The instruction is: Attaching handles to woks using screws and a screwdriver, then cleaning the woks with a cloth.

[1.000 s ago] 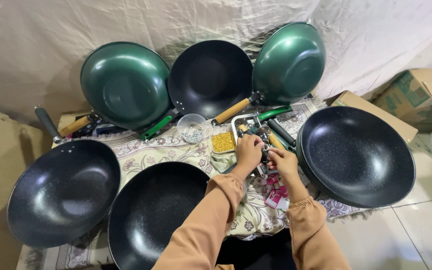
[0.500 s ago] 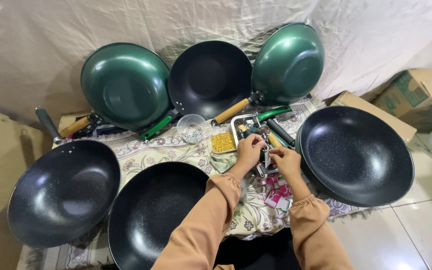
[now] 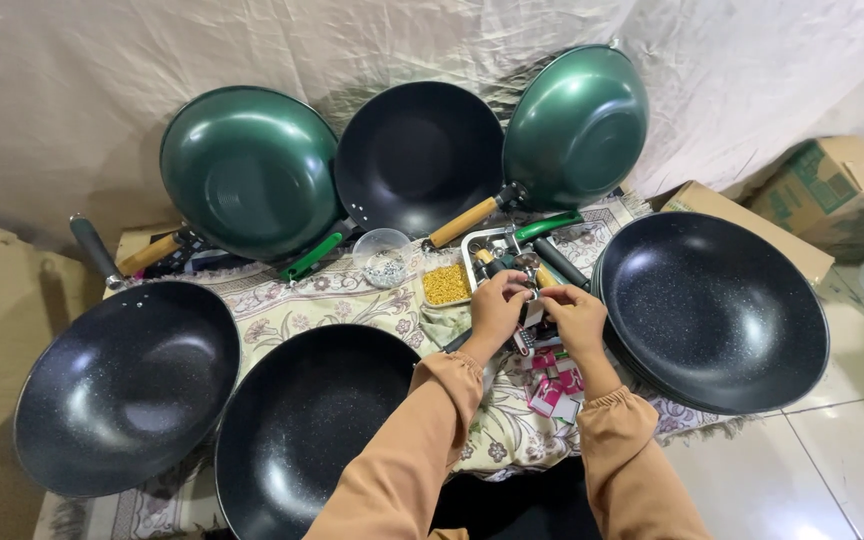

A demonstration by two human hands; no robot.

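Note:
My left hand (image 3: 497,312) and my right hand (image 3: 574,318) meet over the patterned cloth (image 3: 302,305), both pinching a small metal part (image 3: 533,296) between the fingertips. The part is too small to identify. Just behind the hands sits a metal tray (image 3: 480,243) of small hardware, with a compartment of yellow pieces (image 3: 446,283) at its left. Pink and white small packets (image 3: 552,380) lie on the cloth below my right hand. Both forearms wear tan sleeves.
Black woks surround the hands: one at the left (image 3: 127,385), one in front (image 3: 302,430), a stack at the right (image 3: 717,310). Two green woks (image 3: 247,170) (image 3: 577,125) and a black wok (image 3: 417,155) lean on the draped backdrop. A small clear bowl (image 3: 385,258) stands nearby. Cardboard boxes (image 3: 837,190) sit at the right.
My hands have drawn closer together over the tray's front edge; the right hand has come up to meet the left on the small part. The woks have not moved.

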